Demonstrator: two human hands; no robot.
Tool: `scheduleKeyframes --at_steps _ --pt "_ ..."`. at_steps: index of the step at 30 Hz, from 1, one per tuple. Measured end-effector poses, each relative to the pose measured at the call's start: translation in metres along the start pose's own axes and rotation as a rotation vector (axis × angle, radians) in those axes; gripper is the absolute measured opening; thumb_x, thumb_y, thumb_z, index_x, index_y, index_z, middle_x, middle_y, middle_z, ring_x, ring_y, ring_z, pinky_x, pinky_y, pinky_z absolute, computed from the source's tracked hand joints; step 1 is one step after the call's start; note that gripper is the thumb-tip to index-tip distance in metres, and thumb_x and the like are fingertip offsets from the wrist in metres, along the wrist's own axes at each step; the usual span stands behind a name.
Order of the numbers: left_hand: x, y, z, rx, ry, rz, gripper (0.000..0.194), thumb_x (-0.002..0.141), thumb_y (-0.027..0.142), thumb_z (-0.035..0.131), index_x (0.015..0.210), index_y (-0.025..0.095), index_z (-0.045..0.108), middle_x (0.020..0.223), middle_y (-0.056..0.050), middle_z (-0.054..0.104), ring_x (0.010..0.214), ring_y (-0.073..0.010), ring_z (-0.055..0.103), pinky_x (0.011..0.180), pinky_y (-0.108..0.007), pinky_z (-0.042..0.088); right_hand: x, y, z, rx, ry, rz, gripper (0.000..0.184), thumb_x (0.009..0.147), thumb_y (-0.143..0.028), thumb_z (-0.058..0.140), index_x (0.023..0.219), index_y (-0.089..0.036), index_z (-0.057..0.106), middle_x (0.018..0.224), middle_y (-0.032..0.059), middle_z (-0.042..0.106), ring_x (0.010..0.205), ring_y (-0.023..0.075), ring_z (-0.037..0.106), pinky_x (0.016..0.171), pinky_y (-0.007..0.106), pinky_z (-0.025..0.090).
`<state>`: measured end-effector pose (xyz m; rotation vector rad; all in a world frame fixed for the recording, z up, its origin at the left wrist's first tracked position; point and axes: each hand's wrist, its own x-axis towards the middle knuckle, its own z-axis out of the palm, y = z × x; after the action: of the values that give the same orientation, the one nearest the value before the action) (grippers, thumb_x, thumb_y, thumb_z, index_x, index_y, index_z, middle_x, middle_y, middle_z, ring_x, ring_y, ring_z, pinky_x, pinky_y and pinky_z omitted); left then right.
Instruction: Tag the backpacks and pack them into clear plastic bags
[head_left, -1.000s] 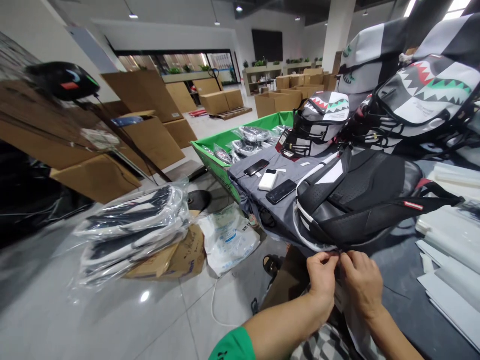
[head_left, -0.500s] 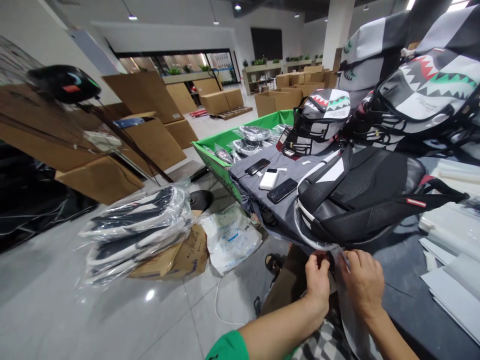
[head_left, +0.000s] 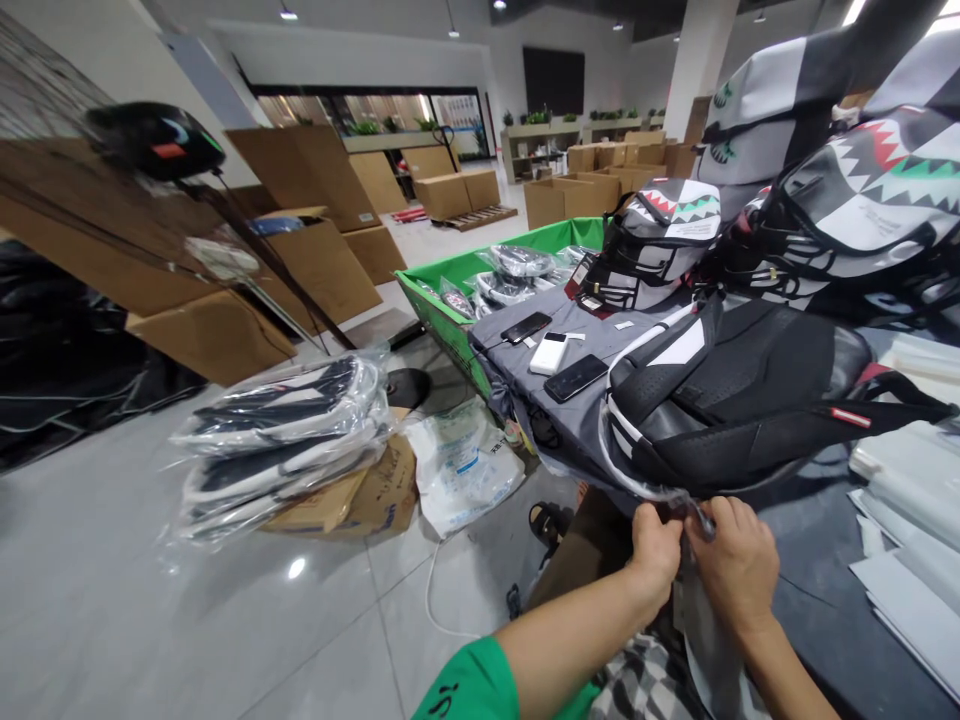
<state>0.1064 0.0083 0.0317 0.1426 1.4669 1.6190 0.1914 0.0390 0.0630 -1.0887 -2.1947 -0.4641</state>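
While left hand (head_left: 656,552), right hand (head_left: 733,568) clench fingers on black backpack (head_left: 720,400) | beyond: power bank (head_left: 549,353), phone (head_left: 576,378)

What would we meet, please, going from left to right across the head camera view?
Black plastic sheeting → clear plastic-wrapped bundles → white printed plastic bag → white power bank → black backpack → white sheets

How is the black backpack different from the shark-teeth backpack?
The black backpack lies flat, while the shark-teeth backpack stands up. The black backpack is mostly black with white trim; the shark-teeth backpack is gray and white with red and green teeth. Both have black straps.
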Motion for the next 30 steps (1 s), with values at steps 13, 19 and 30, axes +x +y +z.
scheduleKeyframes --at_steps 13,19,30 --pt "-0.020 0.024 -0.009 0.163 -0.174 0.397 0.032 0.083 0.039 0.067 0.057 0.020 0.065 0.066 -0.004 0.062 0.072 -0.0196 0.055 0.078 -0.031 0.044 0.000 0.001 -0.004 -0.059 -0.017 -0.126 0.023 0.097 -0.014 0.046 0.076 -0.023 0.049 0.072 0.0030 0.052 0.073 0.0217 0.045 0.068 0.033 0.029" --pt "-0.032 0.019 -0.022 -0.003 -0.123 0.259 0.023 0.079 0.040 0.076 0.082 0.020 0.064 0.082 -0.004 0.065 0.080 -0.0183 0.060 0.079 -0.028 0.048 0.001 0.003 -0.003 -0.052 0.014 -0.144 0.025 0.099 -0.014 0.046 0.075 -0.023 0.048 0.072 0.0028 0.051 0.072 0.0215 0.047 0.068 0.033 0.031" --pt "-0.007 0.003 0.006 0.050 -0.172 0.254 0.024 0.080 0.031 0.061 0.062 0.016 0.065 0.061 -0.003 0.066 0.060 -0.0156 0.056 0.063 -0.027 0.046 0.000 0.007 -0.001 -0.072 0.039 -0.150 0.027 0.101 -0.020 0.045 0.075 -0.023 0.049 0.071 0.0026 0.051 0.072 0.0215 0.046 0.068 0.034 0.031"
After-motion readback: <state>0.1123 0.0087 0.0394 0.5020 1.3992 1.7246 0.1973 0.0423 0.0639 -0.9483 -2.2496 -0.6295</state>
